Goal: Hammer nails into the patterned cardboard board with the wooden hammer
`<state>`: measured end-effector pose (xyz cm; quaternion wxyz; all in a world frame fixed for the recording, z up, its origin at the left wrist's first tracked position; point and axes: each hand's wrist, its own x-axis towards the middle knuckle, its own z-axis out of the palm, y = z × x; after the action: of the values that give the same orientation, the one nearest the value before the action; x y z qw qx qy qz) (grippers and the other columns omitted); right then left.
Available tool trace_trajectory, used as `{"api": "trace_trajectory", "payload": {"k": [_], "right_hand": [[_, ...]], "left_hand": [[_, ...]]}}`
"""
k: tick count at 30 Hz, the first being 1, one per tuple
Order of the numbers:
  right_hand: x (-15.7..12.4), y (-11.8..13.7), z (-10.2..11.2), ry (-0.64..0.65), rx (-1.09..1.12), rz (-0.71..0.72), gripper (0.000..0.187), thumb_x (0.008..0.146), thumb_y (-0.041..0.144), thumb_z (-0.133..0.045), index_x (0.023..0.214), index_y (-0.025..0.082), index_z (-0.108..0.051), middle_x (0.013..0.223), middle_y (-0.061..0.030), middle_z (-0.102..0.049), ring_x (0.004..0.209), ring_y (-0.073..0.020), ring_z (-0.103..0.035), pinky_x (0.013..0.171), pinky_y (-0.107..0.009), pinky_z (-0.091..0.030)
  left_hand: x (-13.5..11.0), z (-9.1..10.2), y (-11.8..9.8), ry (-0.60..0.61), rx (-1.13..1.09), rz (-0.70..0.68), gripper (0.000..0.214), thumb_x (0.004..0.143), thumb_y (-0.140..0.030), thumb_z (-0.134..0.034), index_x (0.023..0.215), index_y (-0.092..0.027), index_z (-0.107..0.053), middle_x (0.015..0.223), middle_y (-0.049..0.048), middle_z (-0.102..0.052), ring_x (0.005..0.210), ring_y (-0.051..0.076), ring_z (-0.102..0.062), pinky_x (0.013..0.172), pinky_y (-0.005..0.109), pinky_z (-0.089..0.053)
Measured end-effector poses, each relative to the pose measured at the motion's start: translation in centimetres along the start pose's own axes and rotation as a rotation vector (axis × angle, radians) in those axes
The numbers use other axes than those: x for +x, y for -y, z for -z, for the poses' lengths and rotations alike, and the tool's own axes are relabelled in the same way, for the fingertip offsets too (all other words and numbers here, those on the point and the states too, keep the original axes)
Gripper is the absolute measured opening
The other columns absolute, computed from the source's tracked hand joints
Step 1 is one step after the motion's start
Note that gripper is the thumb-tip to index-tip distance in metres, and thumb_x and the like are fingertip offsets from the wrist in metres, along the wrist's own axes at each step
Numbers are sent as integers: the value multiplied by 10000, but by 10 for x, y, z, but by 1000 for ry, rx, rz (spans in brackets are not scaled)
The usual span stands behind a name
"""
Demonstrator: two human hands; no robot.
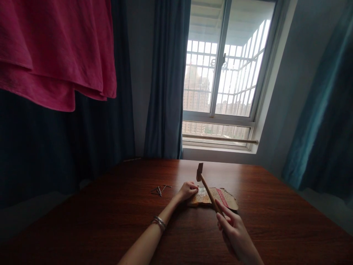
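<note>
My right hand (232,228) is wrapped round the wooden handle of a hammer (208,189). The hammer's head is raised just above my left fingertips. My left hand (188,190) is closed in a pinch at the left end of a flat tan board (231,200), holding what looks like a nail (198,186), of which only a small tip shows. Dark speckles and a pink band mark the board, and its far right edge looks notched. Several loose nails (159,190) lie in a small pile to the left of my left hand.
The board and nails lie on a brown wooden table (110,221). Behind it are a barred window (220,73) and a dark blue curtain (167,81). A pink cloth (57,51) hangs at upper left. Another curtain (314,110) hangs at the right.
</note>
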<state>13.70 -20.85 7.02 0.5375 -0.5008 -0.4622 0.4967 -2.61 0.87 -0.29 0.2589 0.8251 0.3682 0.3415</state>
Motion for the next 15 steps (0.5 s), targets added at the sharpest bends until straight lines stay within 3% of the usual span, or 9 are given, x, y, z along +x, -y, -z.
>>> {"api": "trace_trajectory", "payload": {"k": [15], "right_hand": [[-6,10,-1,29,5,9,702,754,451,-562,1335,128,-336,528,70,-451,284,-7,-256,265,-143,-189]], "left_hand": [[0,1,2,5,-17,-34,244,748,-264,-522,655,-118,-694,686,30,-575,623,107,-480,571,200,-331]]}}
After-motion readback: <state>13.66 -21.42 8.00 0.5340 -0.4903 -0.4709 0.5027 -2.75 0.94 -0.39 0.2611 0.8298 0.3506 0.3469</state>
